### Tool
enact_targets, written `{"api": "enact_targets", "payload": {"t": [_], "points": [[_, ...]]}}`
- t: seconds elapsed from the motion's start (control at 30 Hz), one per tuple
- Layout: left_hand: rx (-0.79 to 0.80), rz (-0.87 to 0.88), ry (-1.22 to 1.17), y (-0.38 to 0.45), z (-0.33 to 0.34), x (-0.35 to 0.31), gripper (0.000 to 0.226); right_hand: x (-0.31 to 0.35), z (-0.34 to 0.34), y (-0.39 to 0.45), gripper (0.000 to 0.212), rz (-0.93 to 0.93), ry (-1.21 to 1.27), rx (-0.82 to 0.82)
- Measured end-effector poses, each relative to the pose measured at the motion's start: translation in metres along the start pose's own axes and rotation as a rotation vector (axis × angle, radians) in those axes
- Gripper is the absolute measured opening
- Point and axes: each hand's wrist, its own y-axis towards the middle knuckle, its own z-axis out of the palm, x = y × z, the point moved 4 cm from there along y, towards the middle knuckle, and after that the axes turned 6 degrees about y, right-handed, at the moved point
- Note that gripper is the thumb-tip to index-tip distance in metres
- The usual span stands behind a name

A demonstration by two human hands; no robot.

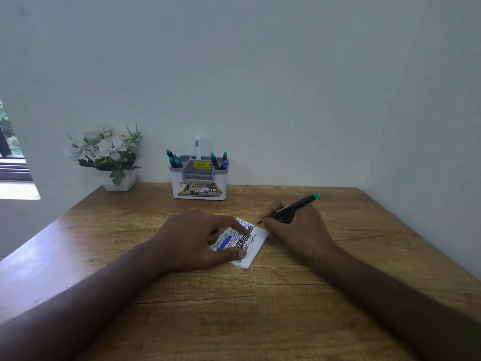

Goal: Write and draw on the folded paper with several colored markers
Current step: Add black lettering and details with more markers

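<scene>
**Marker at the paper's far corner, left hand pinning the sheet**

A wooden table stands against a plain pale wall, and the work sits near its middle.

The right hand grips a dark marker with a teal end, fingers curled round the barrel, tip down at the far right corner of the folded paper. The tip seems to touch the edge there, though the view is too small to be sure. The left hand lies flat over the near left part of the sheet, fingers spread and fairly straight, thumb and forefinger pressing it to the wood.

The paper already carries bands of blue, red, green and black scribble, so the free space looks to be the far corner and the right margin. To do this stroke well, the holding fingers should keep firm pressure close to the line being drawn, since a small folded sheet will pivot under a dragged tip. Short, light strokes would suit, kept clear of the left forefinger, which rests just beside the working corner and narrows the room there.

Farther back, touching the wall, stands a white and grey pen holder with more markers in its side compartments, within reach for a colour change. Left of it is a white pot of pale flowers, well apart from the paper and no obstacle.
</scene>
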Motion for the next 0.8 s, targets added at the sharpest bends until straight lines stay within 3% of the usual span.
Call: {"api": "enact_targets", "payload": {"t": [0.1,0.23,0.4,0.8], "points": [[-0.017,-0.003,0.013,-0.001,-0.002,0.000,0.061,0.006,-0.010,-0.006,0.011,-0.032,0.167,-0.021],[-0.055,0.002,0.031,-0.004,-0.003,0.003,0.042,0.014,-0.013,-0.016,0.010,-0.029,0.245,0.124],[-0.083,0.010,0.049,-0.002,-0.003,0.004,0.042,0.014,0.004,-0.025,0.015,-0.068,0.074,0.269],[-0.079,0.013,0.044,-0.002,-0.002,0.005,0.044,0.010,0.009,-0.023,0.007,-0.153,-0.104,0.348]]}}
